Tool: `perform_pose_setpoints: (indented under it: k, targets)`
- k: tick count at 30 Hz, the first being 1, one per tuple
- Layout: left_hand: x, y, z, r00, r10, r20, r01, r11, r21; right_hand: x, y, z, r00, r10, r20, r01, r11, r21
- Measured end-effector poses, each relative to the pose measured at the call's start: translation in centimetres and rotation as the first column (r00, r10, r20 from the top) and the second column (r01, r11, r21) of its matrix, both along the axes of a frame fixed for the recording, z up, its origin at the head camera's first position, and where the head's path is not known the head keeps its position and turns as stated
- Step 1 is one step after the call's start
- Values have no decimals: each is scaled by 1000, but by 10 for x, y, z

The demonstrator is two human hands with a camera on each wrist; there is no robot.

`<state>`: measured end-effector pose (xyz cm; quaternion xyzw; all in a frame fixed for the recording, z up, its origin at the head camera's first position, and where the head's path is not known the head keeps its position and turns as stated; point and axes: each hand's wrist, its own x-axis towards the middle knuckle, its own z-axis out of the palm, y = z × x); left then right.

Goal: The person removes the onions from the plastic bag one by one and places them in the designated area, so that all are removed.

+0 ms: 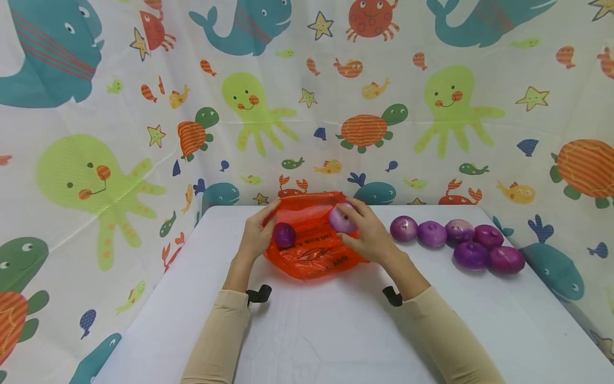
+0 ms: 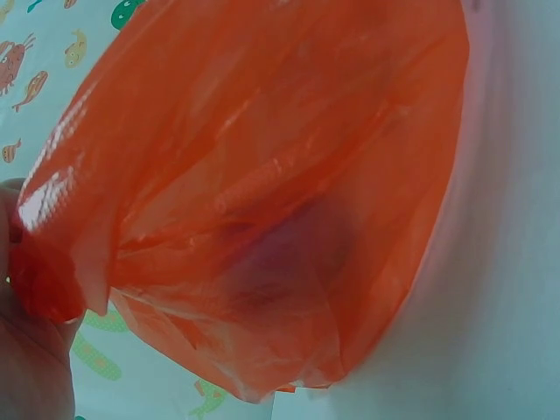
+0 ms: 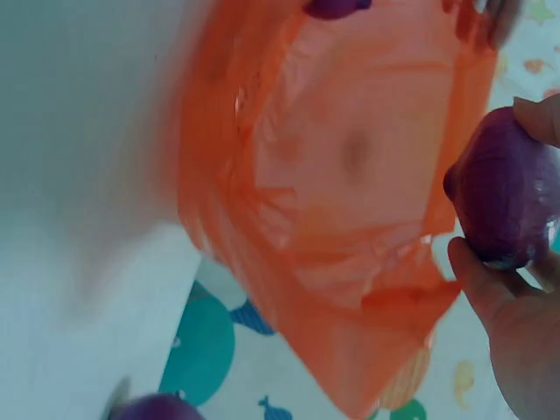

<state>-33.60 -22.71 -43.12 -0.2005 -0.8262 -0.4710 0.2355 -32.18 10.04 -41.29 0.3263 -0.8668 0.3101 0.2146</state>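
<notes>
An orange-red plastic bag (image 1: 312, 261) with dark printing is held up over the white table, its mouth spread. My left hand (image 1: 256, 232) grips the bag's left edge; in the left wrist view the film bunches between thumb and fingers (image 2: 35, 350). One purple onion (image 1: 284, 235) shows at the left part of the bag, beside that hand. Through the film, a dark shape (image 2: 297, 254) shows in the left wrist view. My right hand (image 1: 369, 229) holds another onion (image 1: 341, 218) between thumb and fingers at the bag's right side; the right wrist view shows this onion (image 3: 507, 188) beside the mouth.
Several purple onions (image 1: 471, 256) lie grouped on the right of the white table (image 1: 326, 330). A patterned sea-animal cloth (image 1: 307, 117) hangs behind the table and at both sides. Black straps (image 1: 259, 294) circle both wrists.
</notes>
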Motion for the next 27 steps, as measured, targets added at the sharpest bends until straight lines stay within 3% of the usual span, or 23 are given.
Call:
perform_pose_setpoints:
  k: [7, 27]
  targets:
    - [0, -1, 1, 1000, 3, -5, -2, 1000, 2, -1, 17, 4, 996, -2, -92, -4, 998, -63]
    - [1, 0, 2, 1000, 1, -7, -1, 1000, -7, -2, 65, 15, 986, -166, 25, 168, 979, -118]
